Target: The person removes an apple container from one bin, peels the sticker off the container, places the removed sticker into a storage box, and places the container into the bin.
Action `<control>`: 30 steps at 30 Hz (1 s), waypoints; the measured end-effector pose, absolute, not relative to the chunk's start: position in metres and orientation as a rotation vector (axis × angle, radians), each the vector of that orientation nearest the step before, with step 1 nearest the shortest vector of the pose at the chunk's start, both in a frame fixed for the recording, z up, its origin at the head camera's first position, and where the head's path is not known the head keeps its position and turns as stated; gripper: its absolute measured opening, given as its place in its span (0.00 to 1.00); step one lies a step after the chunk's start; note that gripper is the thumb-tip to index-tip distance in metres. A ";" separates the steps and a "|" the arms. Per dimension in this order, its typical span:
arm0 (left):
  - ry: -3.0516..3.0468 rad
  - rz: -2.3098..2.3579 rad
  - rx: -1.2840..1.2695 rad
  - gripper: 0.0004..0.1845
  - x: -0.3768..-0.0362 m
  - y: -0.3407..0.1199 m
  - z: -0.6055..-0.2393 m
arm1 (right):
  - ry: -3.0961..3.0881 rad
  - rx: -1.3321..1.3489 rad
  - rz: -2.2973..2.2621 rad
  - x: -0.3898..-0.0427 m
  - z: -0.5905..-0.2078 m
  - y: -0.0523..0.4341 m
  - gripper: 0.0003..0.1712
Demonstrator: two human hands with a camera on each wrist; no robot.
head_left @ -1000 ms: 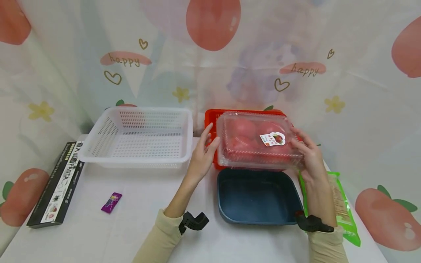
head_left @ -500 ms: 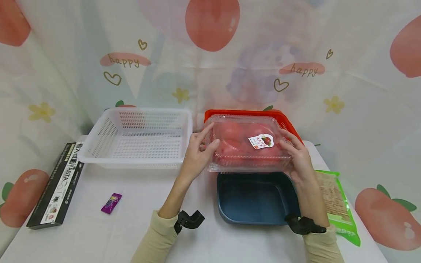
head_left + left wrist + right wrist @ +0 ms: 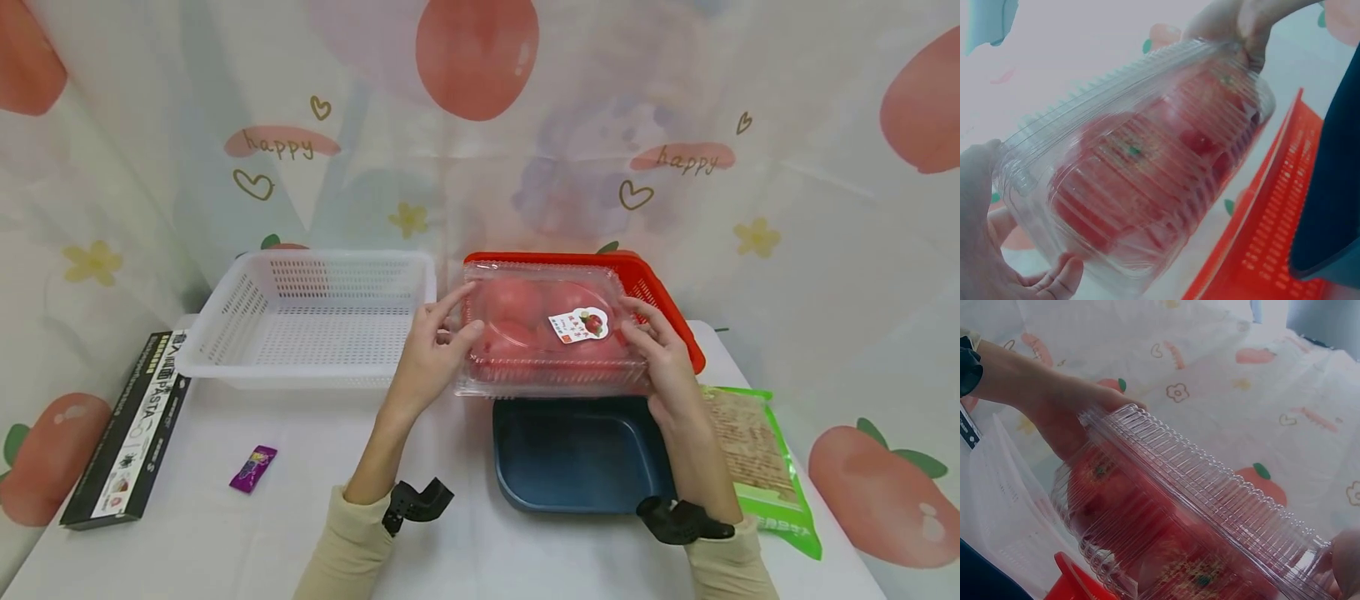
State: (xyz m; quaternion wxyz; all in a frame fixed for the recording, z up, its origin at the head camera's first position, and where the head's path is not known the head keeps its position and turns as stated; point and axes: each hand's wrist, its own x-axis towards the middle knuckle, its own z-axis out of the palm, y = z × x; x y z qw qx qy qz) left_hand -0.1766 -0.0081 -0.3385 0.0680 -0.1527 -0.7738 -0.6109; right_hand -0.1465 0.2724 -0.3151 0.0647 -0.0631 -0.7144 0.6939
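Observation:
A clear plastic clamshell box with several red tomatoes inside and a white label on its lid is held between my two hands. Its left end is gripped by my left hand, thumb and fingers spread over the corner. My right hand grips the other end. In the right wrist view the box's ribbed rim runs diagonally and looks closed. It hangs above a red perforated basket, which it partly hides, and just behind a dark blue bin.
A white perforated basket stands at the back left. Beside it lies a long black pasta box. A small purple packet lies on the white table. At the right is a green-edged bag. A printed curtain hangs behind.
The box has moved left and slightly nearer, uncovering more of the red basket's right side. My left hand, apart from the box a second ago, now grips its left end.

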 end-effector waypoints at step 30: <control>-2.581 -1.768 -0.486 0.31 -0.138 -0.098 -0.328 | -2.540 0.240 1.833 -0.115 -0.325 0.222 0.25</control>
